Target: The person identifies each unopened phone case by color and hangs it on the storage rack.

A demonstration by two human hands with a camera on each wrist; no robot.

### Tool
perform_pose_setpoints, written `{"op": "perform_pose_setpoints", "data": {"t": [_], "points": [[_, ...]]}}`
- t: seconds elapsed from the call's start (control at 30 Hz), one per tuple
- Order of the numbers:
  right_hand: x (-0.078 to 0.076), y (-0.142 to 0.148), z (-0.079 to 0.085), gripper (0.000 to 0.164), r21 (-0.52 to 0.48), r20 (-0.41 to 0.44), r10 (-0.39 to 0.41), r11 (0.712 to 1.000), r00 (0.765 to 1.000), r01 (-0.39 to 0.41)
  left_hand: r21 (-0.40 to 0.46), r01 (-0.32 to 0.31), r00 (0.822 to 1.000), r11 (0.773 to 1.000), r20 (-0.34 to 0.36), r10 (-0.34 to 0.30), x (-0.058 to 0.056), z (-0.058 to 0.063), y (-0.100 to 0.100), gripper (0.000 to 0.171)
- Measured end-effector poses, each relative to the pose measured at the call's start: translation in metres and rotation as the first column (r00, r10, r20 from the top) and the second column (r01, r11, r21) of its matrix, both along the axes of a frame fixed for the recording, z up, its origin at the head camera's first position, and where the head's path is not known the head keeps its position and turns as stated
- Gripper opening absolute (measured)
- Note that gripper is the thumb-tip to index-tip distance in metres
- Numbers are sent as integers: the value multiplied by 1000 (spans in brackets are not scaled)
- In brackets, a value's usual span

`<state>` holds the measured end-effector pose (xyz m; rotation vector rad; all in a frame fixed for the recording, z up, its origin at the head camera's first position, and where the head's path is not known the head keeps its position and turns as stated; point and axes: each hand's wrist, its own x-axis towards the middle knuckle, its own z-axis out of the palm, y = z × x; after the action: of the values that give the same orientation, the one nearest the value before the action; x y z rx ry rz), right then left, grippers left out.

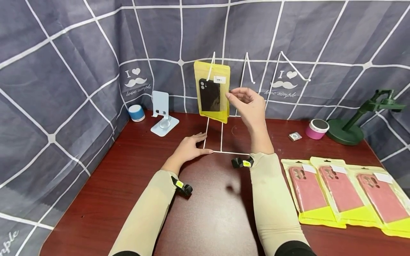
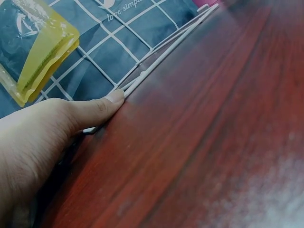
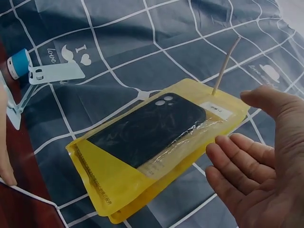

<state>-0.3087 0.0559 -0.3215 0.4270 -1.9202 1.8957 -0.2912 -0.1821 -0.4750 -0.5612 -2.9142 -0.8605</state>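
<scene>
A white wire display rack (image 1: 235, 153) stands at the back of the table. From its left hook hang yellow pouches (image 1: 224, 115), at least two deep; the front one holds a black phone case (image 1: 209, 95) and bears a white label. My right hand (image 1: 251, 106) is beside the pouches' right edge, thumb and fingers apart and gripping nothing, as the right wrist view shows. Low at the left, my left hand (image 1: 189, 147) rests at the rack's base, fingers extended and thumb (image 2: 102, 107) touching the front wire. Its other fingers are hidden in the left wrist view.
Yellow pouches with pink phone cases (image 1: 307, 188) lie overlapping at the right. A pale blue phone stand (image 1: 161, 103) and blue cylinder (image 1: 136, 113) stand back left. At back right are a pink cylinder (image 1: 315, 132), a small square device (image 1: 295, 136) and a dark green stand (image 1: 347, 131).
</scene>
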Motion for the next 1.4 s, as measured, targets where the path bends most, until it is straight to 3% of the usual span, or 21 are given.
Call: {"op": "perform_pose_setpoints", "data": {"t": [0.27,0.53,0.77,1.0,1.4], "points": [[30,8,17,24,10,2,23,1000,1000,-23,-5,-2,1000,1000,15,2,0,-1,0,91],[46,20,27,29,19,-135,95,995,986,-94,5,-22,999,1000,30,22,1,-1,-3,93],[55,35,29,30,105,-93,88,991,992,-78,2,-21,999,1000,30,21,2,0,-5,93],[60,59,21,32,222,-24,40,975,999,-34,-8,-16,999,1000,40,16,4,2,-3,91],[73,109,6,31,382,8,-34,924,999,29,-2,-8,999,1000,44,8,4,4,1,92]]}}
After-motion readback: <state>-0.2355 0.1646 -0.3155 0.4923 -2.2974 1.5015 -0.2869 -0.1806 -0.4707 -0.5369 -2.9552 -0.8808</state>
